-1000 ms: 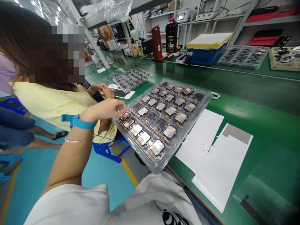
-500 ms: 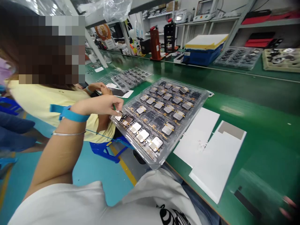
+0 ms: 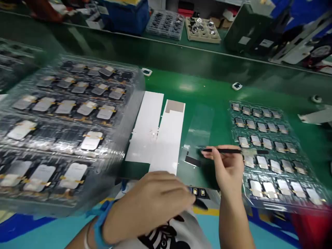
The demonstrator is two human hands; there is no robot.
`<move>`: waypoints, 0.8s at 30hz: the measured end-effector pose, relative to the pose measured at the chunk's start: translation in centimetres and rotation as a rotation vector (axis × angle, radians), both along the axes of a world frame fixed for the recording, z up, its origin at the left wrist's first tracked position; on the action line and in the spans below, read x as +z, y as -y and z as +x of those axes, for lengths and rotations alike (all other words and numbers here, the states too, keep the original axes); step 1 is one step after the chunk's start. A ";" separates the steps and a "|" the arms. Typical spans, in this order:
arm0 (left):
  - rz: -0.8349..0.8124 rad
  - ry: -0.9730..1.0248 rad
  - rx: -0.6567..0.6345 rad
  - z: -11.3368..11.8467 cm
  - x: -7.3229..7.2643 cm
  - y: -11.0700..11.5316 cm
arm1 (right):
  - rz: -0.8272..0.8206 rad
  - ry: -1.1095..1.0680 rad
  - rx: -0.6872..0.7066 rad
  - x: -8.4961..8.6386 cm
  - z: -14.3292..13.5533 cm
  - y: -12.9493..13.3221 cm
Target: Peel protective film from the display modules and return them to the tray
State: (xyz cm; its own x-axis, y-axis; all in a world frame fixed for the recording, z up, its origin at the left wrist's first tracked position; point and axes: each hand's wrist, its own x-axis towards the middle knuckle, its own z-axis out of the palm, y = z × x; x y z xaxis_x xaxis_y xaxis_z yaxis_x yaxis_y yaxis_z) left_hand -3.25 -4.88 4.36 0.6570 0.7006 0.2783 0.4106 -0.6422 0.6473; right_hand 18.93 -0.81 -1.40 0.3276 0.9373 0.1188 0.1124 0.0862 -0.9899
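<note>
My right hand [image 3: 229, 166] grips a thin black tool [image 3: 225, 150] like a pen or tweezers, held level over the edge of a clear sheet [image 3: 199, 128]. A black strip [image 3: 192, 161] lies on that sheet. My left hand [image 3: 160, 197], with a blue wrist strap, is in front of the white sheets [image 3: 168, 138]; its fingers are smeared and what they hold is hidden. To the left stands a clear tray [image 3: 129, 103] of square metallic parts. Another clear tray [image 3: 293, 138] of similar parts is at the right, just beyond my right hand.
A ledge at the back carries a blue box [image 3: 127, 17], a clear parts tray [image 3: 166, 24] and a beige tray [image 3: 190, 34]. Small white pieces [image 3: 237, 86] lie on the green table. Something red [image 3: 311, 221] shows at the lower right.
The view has swung right. My left hand has left the left tray and come in front of the white sheets. My right hand, barely in view before, now shows with the black tool.
</note>
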 end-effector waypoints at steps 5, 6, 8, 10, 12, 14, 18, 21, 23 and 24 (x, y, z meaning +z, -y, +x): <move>-0.072 0.104 -0.009 2.5 -3.6 -3.4 | -0.047 -0.027 0.054 -0.1 -1.1 0.9; -0.080 0.104 -0.003 2.3 -3.8 -3.6 | -0.055 -0.022 0.053 -0.2 -1.5 0.9; -0.092 0.087 0.005 2.1 -3.9 -3.8 | -0.068 0.007 0.046 -0.4 -2.0 1.0; -0.097 0.050 0.007 2.0 -3.8 -3.9 | -0.081 0.034 0.029 -0.6 -2.2 1.0; -0.090 0.018 -0.001 2.1 -3.8 -4.1 | -0.090 0.044 0.018 -0.7 -2.3 1.1; -0.085 -0.011 -0.006 2.2 -4.0 -4.3 | -0.097 0.045 0.026 -0.8 -2.2 1.2; -0.113 -0.051 -0.008 2.2 -4.3 -4.6 | -0.105 0.035 0.030 -0.6 -2.2 1.2; -0.117 -0.057 -0.025 2.1 -4.4 -4.6 | -0.103 0.023 0.006 -0.6 -2.2 1.1; -0.123 -0.066 -0.029 2.1 -4.4 -4.7 | -0.091 0.039 0.013 -0.5 -2.2 1.0; -0.130 -0.068 -0.028 2.1 -4.3 -4.7 | -0.083 0.044 0.017 -0.5 -2.2 1.0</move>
